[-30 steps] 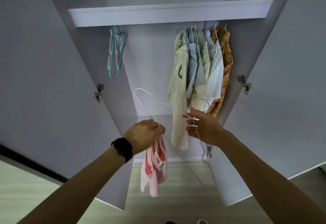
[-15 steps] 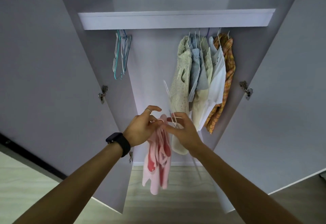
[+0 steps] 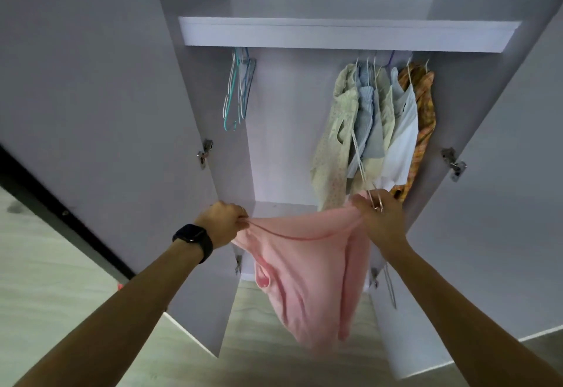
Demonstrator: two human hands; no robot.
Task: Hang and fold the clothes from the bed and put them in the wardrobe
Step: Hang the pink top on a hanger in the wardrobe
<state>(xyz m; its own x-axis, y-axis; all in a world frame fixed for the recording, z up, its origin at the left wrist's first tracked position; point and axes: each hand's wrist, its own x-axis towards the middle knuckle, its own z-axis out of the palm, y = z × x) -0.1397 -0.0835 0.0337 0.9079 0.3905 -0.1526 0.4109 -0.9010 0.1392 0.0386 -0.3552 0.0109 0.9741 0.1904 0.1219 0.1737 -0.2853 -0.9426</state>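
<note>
Both arms are stretched forward at mid-frame; the pink garment (image 3: 304, 268) is pinched by the left hand (image 3: 220, 222), while garment and white hanger (image 3: 362, 170) are gripped by the right hand (image 3: 379, 219).

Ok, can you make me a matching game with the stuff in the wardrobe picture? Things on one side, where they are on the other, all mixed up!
Things:
1. pink top
2. empty hangers
3. watch
4. orange checked shirt

Places:
A. hanging at the far right end of the row of clothes
B. on the left wrist
C. stretched between the left hand and the right hand
D. hanging on the left side of the wardrobe, with nothing on them

Pairs: 1-C, 2-D, 3-B, 4-A
</note>
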